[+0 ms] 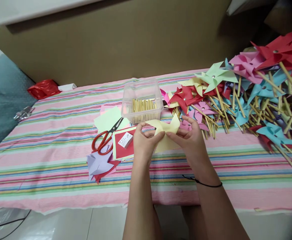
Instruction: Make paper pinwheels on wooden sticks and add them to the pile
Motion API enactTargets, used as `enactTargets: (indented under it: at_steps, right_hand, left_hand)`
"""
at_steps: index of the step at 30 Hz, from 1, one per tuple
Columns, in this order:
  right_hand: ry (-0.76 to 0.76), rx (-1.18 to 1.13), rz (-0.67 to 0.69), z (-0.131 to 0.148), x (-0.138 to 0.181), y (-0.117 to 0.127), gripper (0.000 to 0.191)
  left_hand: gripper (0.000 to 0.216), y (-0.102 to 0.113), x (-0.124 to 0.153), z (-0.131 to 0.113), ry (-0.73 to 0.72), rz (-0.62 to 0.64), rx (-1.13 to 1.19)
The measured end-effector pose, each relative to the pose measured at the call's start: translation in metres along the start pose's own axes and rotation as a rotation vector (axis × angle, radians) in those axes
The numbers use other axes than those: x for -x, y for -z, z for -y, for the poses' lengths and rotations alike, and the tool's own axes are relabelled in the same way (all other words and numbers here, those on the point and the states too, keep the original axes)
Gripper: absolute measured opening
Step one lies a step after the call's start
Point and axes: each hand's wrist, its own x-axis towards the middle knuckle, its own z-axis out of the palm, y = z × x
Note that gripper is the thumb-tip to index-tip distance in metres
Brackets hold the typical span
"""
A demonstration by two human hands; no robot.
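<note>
Both hands hold a pale yellow paper pinwheel piece [166,130] above the striped cloth. My left hand [143,141] pinches its left side with thumb and fingers closed. My right hand [189,138] grips its right side, thumb pressed near the paper's middle. Some of the paper's corners are folded in toward the centre. A black band circles my right wrist.
A clear plastic box [142,100] of wooden sticks stands just beyond the hands. Red-handled scissors [105,138], coloured paper sheets [122,145] and a small white card lie to the left. A heap of finished pinwheels [248,90] fills the right. A brown panel rises behind.
</note>
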Motion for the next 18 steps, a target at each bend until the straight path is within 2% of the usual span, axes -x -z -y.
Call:
enactTargets:
  at_steps: [5,10,18]
  right_hand:
    - [0.008,0.019,-0.031,-0.003,0.000,0.001,0.076]
    - [-0.019,0.049,-0.032,-0.005,-0.001,0.005,0.077]
    - [-0.046,0.058,0.040,-0.003,0.000,0.006,0.077]
  left_hand:
    - [0.059,0.000,0.002,0.000,-0.006,0.016,-0.010]
    - [0.055,0.006,0.002,-0.002,-0.013,0.113,-0.073]
    - [0.061,0.013,-0.002,0.002,-0.042,0.092,-0.169]
